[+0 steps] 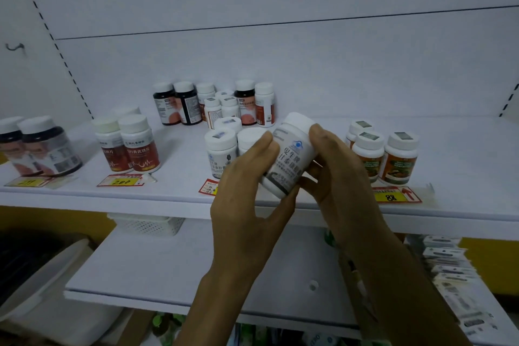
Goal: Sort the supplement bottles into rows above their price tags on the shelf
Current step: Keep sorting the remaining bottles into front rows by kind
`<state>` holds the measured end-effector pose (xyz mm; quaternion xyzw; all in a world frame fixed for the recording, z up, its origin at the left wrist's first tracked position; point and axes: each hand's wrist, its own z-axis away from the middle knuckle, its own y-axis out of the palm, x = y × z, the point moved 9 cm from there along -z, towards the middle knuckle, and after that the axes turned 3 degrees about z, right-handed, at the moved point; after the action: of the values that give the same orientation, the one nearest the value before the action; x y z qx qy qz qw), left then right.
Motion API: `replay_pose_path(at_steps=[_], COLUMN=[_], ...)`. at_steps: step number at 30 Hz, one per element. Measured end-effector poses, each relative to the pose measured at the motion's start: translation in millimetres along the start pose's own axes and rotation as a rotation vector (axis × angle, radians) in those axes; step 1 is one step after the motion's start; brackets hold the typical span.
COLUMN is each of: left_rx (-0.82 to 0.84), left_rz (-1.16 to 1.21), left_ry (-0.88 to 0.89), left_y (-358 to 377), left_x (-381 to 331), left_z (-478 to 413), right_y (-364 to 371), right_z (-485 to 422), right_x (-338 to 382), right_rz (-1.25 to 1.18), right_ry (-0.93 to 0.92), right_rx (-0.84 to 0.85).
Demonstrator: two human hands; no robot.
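Note:
Both hands hold one white supplement bottle [290, 154], tilted, over the front edge of the white shelf [168, 199]. My left hand [247, 194] grips its left side and my right hand [334, 166] its right side and cap end. Behind it stand white bottles [220, 152] above a partly hidden red price tag [207, 187]. Orange-label bottles [397, 160] stand above the 88 tag [393, 194]. Red-label bottles [137, 146] stand above the 200 tag [122, 180]. Dark bottles [42, 146] stand at far left above another price tag [26, 182].
A mixed cluster of dark and white bottles [213, 104] stands at the back of the shelf. Below, a lower white shelf [168, 270] carries a white basket [146, 223]. Small boxes [446, 261] are stacked at lower right.

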<state>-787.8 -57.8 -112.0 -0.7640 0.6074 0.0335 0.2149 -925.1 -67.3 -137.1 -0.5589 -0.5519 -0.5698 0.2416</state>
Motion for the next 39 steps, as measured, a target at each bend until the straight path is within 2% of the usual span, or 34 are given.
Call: replay_pose_path(at_steps=[4, 9, 14, 17, 20, 23, 27, 31, 36, 39], left_rx=[0.023, 0.021, 0.222, 0.374, 0.503, 0.554, 0.653, 0.702, 0.697, 0.691], left_rz=[0.000, 0.048, 0.024, 0.046, 0.131, 0.274, 0.344, 0.311, 0.278, 0.270], left_ry=[-0.038, -0.205, -0.396, -0.531, -0.588, -0.601, -0.660, -0.661, -0.660, -0.658], left_y=[-4.6, -21.3, -14.0, -3.5, 8.6, 17.7, 28.4, 31.2, 30.5, 29.8], left_x=[17.5, 63.3, 121.6, 153.8, 167.3, 172.1, 178.1, 181.6, 186.6, 187.6], left_z=[-16.7, -31.9, -34.8, -31.9, -28.3, -22.6, -11.8, -5.7, -3.8, -3.4], right_y=[9.0, 5.5, 6.4, 4.6, -2.4, -7.3, 0.9, 4.8, -2.3, 2.8], right_z=[-15.4, -49.1, -93.1, -115.9, -129.6, -137.0, -137.9, -131.2, -123.7, -120.9], right_x=[2.7, 15.0, 23.1, 17.6, 4.6, -9.3, -26.9, -49.4, -75.1, -77.0], right_rz=[-0.023, -0.020, 0.127, 0.194, 0.265, 0.330, 0.432, 0.499, 0.409, 0.527], right_ry=[0.042, 0.007, -0.043, -0.022, 0.023, 0.063, 0.088, 0.105, 0.137, 0.085], right_rx=[0.013, -0.121, -0.205, -0.216, -0.232, -0.245, -0.155, -0.082, -0.145, -0.119])
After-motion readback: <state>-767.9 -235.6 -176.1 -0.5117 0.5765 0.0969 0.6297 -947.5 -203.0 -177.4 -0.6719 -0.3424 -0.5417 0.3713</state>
